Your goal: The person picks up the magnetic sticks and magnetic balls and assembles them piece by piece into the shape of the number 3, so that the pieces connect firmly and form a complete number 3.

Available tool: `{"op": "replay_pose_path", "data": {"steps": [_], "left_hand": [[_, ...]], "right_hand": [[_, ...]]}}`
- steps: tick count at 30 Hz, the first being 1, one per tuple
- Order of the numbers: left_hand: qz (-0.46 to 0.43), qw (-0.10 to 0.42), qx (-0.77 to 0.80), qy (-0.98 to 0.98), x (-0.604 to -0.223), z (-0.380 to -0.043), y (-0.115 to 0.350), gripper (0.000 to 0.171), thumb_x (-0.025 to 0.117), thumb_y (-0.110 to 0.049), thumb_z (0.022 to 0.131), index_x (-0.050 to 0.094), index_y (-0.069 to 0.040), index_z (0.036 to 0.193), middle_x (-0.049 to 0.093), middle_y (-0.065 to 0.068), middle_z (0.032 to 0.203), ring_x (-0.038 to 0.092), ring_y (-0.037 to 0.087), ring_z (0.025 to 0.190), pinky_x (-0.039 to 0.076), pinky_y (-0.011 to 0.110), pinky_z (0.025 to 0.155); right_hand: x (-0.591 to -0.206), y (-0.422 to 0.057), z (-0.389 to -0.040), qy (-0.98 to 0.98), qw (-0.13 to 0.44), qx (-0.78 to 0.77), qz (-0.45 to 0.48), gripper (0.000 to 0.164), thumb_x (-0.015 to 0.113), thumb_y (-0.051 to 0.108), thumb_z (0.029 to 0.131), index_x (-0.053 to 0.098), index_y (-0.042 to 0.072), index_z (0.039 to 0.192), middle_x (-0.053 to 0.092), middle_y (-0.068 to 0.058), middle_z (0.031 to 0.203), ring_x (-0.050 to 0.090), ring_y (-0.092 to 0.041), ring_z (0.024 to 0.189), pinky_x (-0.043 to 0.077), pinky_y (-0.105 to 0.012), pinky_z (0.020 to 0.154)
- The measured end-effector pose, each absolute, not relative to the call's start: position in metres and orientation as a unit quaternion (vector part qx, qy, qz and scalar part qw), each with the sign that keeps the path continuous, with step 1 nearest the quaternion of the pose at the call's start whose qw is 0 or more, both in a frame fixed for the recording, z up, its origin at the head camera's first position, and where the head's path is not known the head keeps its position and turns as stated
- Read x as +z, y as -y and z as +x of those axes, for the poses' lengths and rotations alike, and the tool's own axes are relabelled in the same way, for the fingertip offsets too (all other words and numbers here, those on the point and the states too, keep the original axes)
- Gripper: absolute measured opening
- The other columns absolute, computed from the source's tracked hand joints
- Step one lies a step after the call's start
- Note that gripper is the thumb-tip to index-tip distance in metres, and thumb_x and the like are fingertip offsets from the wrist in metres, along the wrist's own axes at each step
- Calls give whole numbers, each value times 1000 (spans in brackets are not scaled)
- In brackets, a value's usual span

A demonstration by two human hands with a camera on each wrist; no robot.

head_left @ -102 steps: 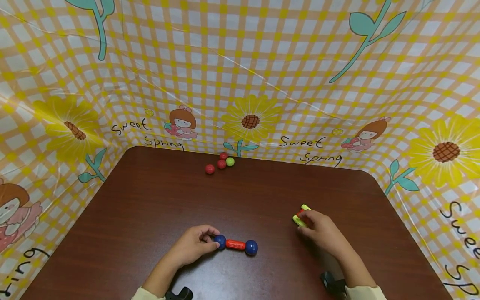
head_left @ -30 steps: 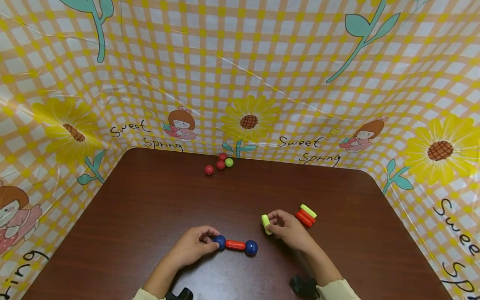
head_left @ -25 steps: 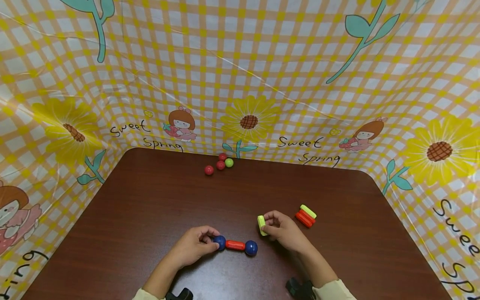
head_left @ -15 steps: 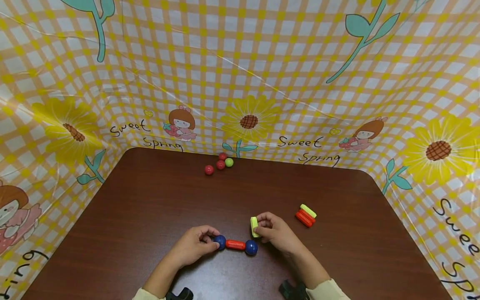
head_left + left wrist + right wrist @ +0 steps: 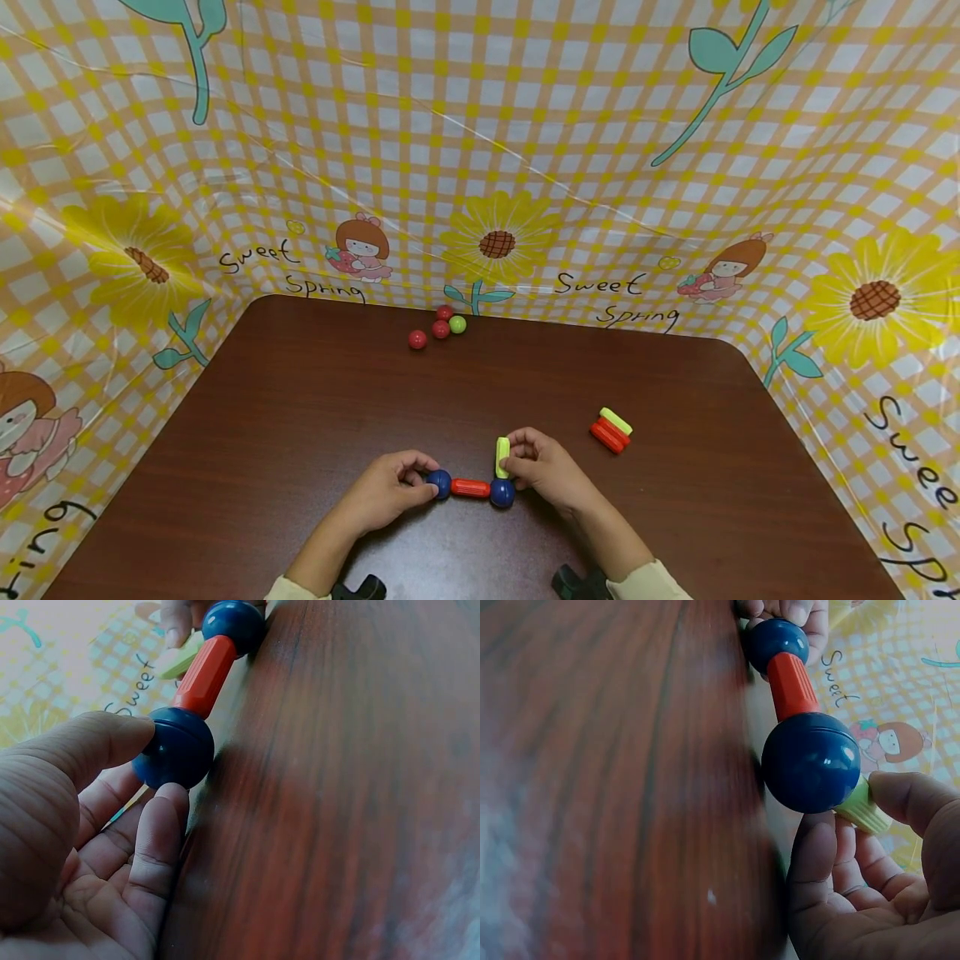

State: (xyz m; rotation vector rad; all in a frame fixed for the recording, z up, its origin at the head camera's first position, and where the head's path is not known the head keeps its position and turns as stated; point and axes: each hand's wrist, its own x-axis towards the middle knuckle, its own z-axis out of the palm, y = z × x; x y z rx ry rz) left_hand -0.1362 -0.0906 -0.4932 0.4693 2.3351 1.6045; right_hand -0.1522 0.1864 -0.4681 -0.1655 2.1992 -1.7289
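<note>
A red rod (image 5: 471, 488) joins two blue balls on the table. My left hand (image 5: 390, 492) pinches the left blue ball (image 5: 178, 750) between thumb and fingers. With thumb and fingers, my right hand (image 5: 546, 468) holds a yellow-green rod (image 5: 502, 457). That rod's near end meets the right blue ball (image 5: 502, 492), and its other end points toward the back of the table. In the right wrist view this ball (image 5: 811, 763) partly hides the yellow-green rod (image 5: 864, 810).
Two red rods (image 5: 611, 435) and a yellow-green rod (image 5: 616, 420) lie side by side to the right. Near the back edge sit three red balls (image 5: 417, 339) and a green ball (image 5: 457, 324). A checked cloth (image 5: 420, 150) hangs around the dark wooden table (image 5: 300, 383).
My right hand has taken a yellow-green rod from the group at right and carried it left, to the right blue ball. The left hand keeps its place on the left ball.
</note>
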Motion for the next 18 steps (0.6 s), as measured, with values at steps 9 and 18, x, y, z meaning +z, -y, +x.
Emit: {"op": "replay_pose_path", "data": {"steps": [9, 18], "left_hand": [[158, 138, 557, -803, -491, -136, 90, 24, 77, -17, 86, 70, -9, 108, 65, -3, 78, 57, 13, 71, 43, 25, 61], [156, 140, 560, -802, -489, -135, 89, 25, 78, -17, 86, 70, -8, 108, 65, -1, 78, 57, 14, 70, 42, 25, 60]], "right_hand": [[-468, -186, -150, -779, 167, -602, -54, 34, 67, 7, 93, 52, -8, 119, 60, -5, 89, 58, -18, 76, 52, -30, 64], [-471, -186, -151, -775, 163, -610, -39, 33, 67, 4, 92, 52, -10, 118, 62, -5, 87, 58, -15, 75, 53, -28, 64]]}}
